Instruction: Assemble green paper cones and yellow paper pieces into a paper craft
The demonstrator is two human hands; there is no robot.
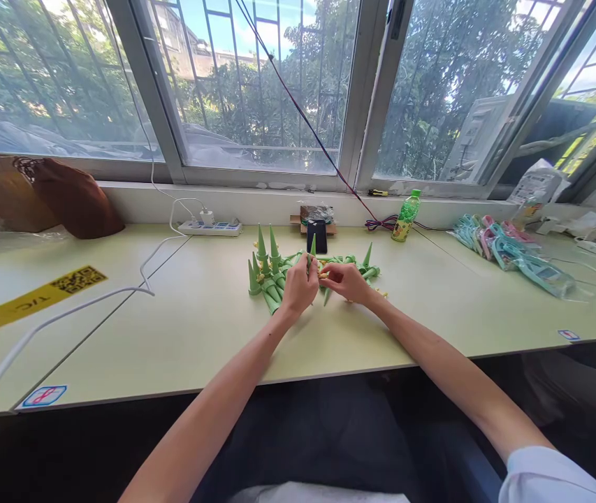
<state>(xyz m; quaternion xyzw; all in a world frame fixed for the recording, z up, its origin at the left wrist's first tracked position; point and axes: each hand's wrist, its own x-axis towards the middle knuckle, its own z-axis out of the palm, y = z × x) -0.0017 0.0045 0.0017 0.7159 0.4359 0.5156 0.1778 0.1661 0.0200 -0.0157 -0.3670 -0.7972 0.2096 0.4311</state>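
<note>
My left hand [300, 285] is closed round a green pointed cone [313, 244], whose tip sticks up above the fingers. Close beside it, my right hand [349, 281] pinches a small yellow piece [323, 275] against the cone's side; the fingers hide most of it. Several more green cones [274, 251] stand or lie in a heap to the left of my hands, with small yellow bits among them. Other green cones [367, 256] lie behind and to the right of my right hand, some on their sides.
Behind the heap lie a black phone [317, 237] and a small cardboard box [298, 222]. A green-capped bottle [406, 216] stands at the back, bagged pastel items [512, 251] to the right. A power strip [210, 228] and white cable [82, 297] are left.
</note>
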